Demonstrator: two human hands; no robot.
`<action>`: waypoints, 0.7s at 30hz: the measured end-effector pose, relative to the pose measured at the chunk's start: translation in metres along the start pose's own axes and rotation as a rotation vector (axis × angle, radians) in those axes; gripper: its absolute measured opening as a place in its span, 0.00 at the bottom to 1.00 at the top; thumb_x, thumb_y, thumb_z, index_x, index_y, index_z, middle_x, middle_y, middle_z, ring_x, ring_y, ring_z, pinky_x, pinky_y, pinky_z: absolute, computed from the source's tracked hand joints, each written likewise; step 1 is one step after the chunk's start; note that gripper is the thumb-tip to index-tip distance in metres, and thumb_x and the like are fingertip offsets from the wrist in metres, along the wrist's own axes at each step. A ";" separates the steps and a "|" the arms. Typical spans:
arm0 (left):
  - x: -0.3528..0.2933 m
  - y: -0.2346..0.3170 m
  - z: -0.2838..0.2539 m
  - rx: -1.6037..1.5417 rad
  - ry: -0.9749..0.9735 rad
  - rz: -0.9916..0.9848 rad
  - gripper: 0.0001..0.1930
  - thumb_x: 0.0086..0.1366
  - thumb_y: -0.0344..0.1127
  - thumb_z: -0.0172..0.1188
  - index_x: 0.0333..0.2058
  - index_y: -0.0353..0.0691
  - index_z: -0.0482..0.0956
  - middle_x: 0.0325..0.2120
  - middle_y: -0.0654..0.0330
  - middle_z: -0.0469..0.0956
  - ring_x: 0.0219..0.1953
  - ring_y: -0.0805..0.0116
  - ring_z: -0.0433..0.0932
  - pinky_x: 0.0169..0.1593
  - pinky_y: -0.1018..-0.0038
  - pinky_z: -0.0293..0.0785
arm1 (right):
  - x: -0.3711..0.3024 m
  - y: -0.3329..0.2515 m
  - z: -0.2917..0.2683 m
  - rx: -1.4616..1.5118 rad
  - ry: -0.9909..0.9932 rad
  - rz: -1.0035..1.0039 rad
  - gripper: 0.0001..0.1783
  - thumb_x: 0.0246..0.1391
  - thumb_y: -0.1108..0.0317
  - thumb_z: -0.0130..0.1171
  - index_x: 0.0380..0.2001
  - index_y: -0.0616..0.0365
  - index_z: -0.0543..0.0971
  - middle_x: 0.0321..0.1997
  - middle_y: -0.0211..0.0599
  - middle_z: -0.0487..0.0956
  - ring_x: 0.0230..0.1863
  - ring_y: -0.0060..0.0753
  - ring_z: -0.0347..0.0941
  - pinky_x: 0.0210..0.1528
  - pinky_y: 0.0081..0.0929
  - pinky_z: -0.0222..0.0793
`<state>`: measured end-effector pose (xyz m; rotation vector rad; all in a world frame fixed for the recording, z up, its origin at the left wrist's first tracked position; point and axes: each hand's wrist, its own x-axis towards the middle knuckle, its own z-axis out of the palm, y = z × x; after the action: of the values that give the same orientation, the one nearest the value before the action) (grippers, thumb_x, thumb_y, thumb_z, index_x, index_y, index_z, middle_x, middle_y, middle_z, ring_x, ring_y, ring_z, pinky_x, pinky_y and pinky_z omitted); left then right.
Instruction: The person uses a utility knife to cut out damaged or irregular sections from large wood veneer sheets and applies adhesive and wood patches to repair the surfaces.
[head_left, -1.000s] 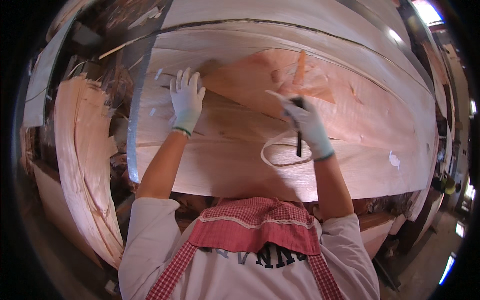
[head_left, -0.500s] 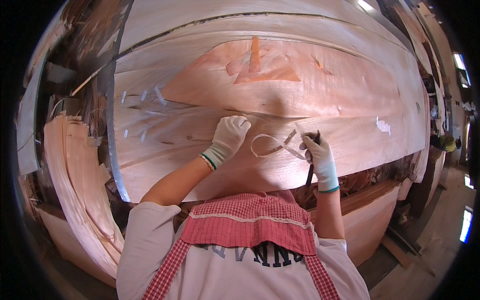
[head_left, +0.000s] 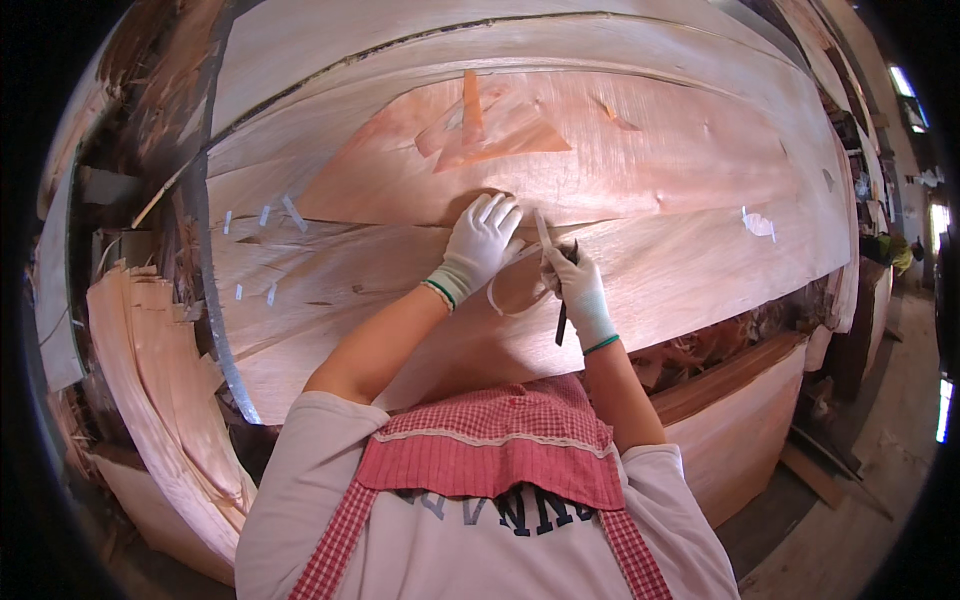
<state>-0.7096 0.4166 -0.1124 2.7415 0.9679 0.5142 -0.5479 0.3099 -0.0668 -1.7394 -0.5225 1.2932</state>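
Observation:
My left hand point(head_left: 482, 240), in a white glove with a green cuff edge, lies with fingers stretched out on the pale wood veneer sheet point(head_left: 400, 350). Its fingertips are at a seam where a pinker veneer piece point(head_left: 680, 150) overlaps. My right hand point(head_left: 580, 295), gloved too, is closed around a slim black tool point(head_left: 562, 325) that slants down below the fist; its exact kind is unclear. A narrow whitish tape strip point(head_left: 543, 232) sticks up from the same hand, and a curl of it loops toward my left hand.
Short tape pieces point(head_left: 293, 213) dot the sheet's left side, with another patch point(head_left: 760, 224) at right. Orange veneer scraps point(head_left: 505, 143) lie on the pink piece. Stacked veneer strips point(head_left: 150, 370) stand at left. A long thin stick point(head_left: 340, 62) crosses the far side.
My left hand has moved up to the seam, its fingers now stretched out instead of curled. My right hand has come left toward it with the black tool and tape. The view has shifted slightly.

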 end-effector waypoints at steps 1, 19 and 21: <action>-0.002 0.001 0.001 0.011 -0.030 -0.017 0.28 0.61 0.52 0.58 0.54 0.41 0.72 0.58 0.58 0.69 0.63 0.60 0.63 0.67 0.62 0.55 | -0.002 0.005 0.000 0.025 -0.013 0.031 0.14 0.61 0.59 0.58 0.29 0.59 0.76 0.20 0.28 0.76 0.15 0.14 0.66 0.15 0.14 0.56; 0.006 0.006 0.007 0.044 -0.028 0.212 0.19 0.60 0.35 0.51 0.51 0.48 0.76 0.53 0.68 0.74 0.50 0.68 0.75 0.52 0.69 0.71 | -0.012 -0.002 0.007 0.102 0.062 0.102 0.13 0.60 0.62 0.58 0.24 0.57 0.77 0.15 0.25 0.72 0.12 0.11 0.61 0.14 0.12 0.49; 0.003 0.005 0.011 0.067 0.008 0.280 0.20 0.60 0.35 0.51 0.52 0.48 0.76 0.54 0.67 0.73 0.50 0.68 0.74 0.52 0.69 0.71 | -0.004 0.011 0.003 0.071 0.063 0.117 0.13 0.58 0.62 0.61 0.26 0.60 0.77 0.19 0.32 0.76 0.16 0.21 0.68 0.18 0.18 0.59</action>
<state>-0.7001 0.4137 -0.1206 2.9552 0.6147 0.5454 -0.5543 0.3023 -0.0742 -1.7674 -0.3396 1.3174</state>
